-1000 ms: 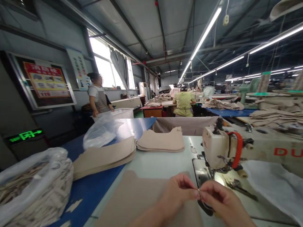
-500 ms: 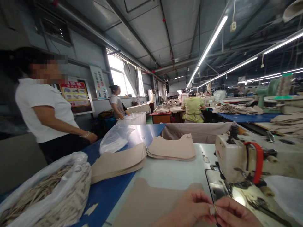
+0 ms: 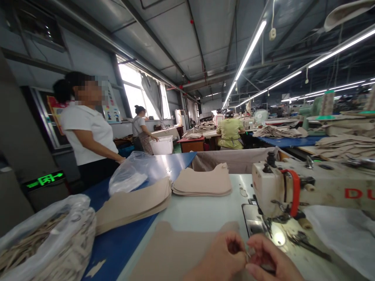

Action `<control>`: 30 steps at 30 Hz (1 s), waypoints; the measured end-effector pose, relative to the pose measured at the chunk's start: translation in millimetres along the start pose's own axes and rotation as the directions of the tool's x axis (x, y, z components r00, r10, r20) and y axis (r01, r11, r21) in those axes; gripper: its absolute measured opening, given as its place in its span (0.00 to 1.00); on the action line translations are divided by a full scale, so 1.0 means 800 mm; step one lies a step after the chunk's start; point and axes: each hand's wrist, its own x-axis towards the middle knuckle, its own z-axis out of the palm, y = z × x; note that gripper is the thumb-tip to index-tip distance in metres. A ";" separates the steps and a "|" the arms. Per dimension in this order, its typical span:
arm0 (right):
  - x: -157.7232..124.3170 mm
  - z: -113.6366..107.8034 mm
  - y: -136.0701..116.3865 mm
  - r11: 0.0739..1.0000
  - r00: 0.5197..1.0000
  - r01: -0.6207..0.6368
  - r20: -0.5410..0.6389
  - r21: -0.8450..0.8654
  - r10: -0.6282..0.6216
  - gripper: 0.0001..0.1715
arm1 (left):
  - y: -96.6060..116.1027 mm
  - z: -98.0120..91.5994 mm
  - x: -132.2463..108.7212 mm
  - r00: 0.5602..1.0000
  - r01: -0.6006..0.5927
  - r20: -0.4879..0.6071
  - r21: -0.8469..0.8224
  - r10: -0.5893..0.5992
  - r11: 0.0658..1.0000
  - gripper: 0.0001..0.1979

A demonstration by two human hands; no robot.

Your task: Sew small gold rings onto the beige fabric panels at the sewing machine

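My left hand (image 3: 224, 253) and my right hand (image 3: 272, 259) meet at the lower edge of the view, in front of the sewing machine (image 3: 272, 187). Fingertips of both are pinched together around something tiny and thin that I cannot make out. Under my left hand a beige fabric panel (image 3: 170, 249) lies flat on the pale table (image 3: 199, 212). The machine's lamp lights the spot just beyond my right hand. A white cloth (image 3: 341, 230) lies to the right of that hand.
Two beige panel stacks (image 3: 202, 180) (image 3: 134, 203) lie behind the flat panel. At left, a clear plastic bag (image 3: 73, 242) holds fabric strips on the blue table (image 3: 117, 249). A person in a white shirt (image 3: 88, 136) stands by another plastic bag (image 3: 129, 175); others work farther back.
The view has turned slightly right. The person in white has moved forward along the blue table, a hand now at the plastic bag. My hands stay together, fingertips still pinched.
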 end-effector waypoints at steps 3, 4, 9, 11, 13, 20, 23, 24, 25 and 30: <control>-0.004 0.000 -0.010 0.985 0.996 0.094 0.014 -0.142 -0.093 0.09 | 0.007 -0.002 -0.004 0.999 -0.029 0.032 0.064 0.027 0.997 0.04; -0.006 0.000 -0.014 0.973 0.992 0.123 0.010 -0.195 -0.123 0.05 | 0.010 -0.003 -0.005 0.998 -0.039 0.045 0.080 0.035 0.996 0.04; -0.011 -0.001 -0.035 0.883 0.954 0.278 0.005 -0.379 -0.298 0.07 | 0.014 -0.008 -0.003 0.993 -0.084 0.089 0.076 0.077 0.994 0.02; -0.011 -0.002 -0.040 0.876 0.949 0.281 -0.020 -0.393 -0.314 0.08 | 0.015 -0.008 -0.001 0.992 -0.080 0.107 0.058 0.074 0.995 0.02; -0.011 -0.003 -0.042 0.885 0.955 0.242 -0.064 -0.397 -0.290 0.09 | 0.016 -0.007 0.000 0.992 -0.065 0.115 0.035 0.061 0.997 0.03; -0.009 0.002 -0.038 0.946 0.964 0.087 -0.211 -0.312 -0.158 0.08 | 0.023 -0.003 -0.003 0.998 -0.060 0.017 -0.051 0.061 0.997 0.06; -0.008 0.003 -0.033 0.941 0.960 0.075 -0.233 -0.330 -0.158 0.07 | 0.023 -0.004 -0.004 0.999 -0.042 0.026 -0.133 0.046 0.990 0.09; -0.008 0.003 -0.032 0.938 0.958 0.075 -0.236 -0.339 -0.162 0.07 | 0.024 -0.005 -0.005 0.999 -0.040 0.027 -0.154 0.045 0.987 0.09; -0.008 0.003 -0.031 0.935 0.957 0.076 -0.239 -0.346 -0.166 0.07 | 0.024 -0.005 -0.005 0.998 -0.042 0.028 -0.165 0.047 0.985 0.10; -0.009 0.002 -0.032 0.928 0.957 0.106 -0.216 -0.356 -0.192 0.07 | 0.025 -0.003 -0.009 0.992 -0.124 0.010 -0.129 0.126 0.984 0.09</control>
